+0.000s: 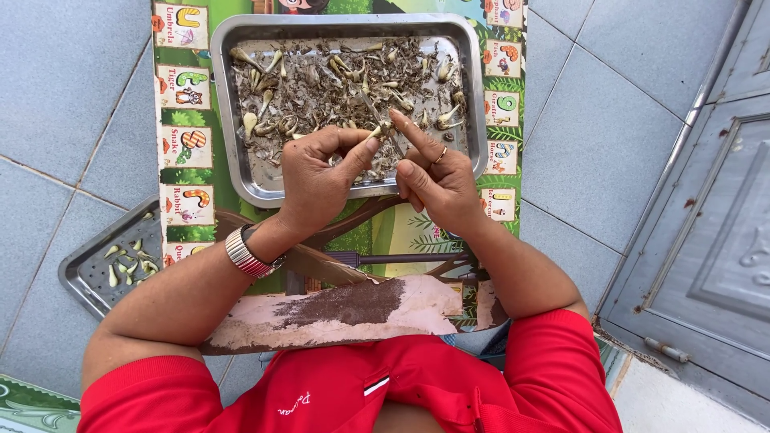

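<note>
Over the near edge of a steel tray [227, 96] my left hand [317, 176] pinches a small pale bud [374, 132] between thumb and fingers. A metal watch sits on that wrist. My right hand [433, 180], wearing a ring, is beside it with the index finger stretched out and touching the bud's tip. The tray holds several pale buds and brown dried scraps [345, 80]. It rests on a colourful picture-board table [188, 172].
A second steel tray [88, 277] with several greenish pieces lies on the grey tiled floor [64, 96] at my lower left. The table's near edge [345, 313] is worn and peeling. A grey metal door [706, 240] stands to the right.
</note>
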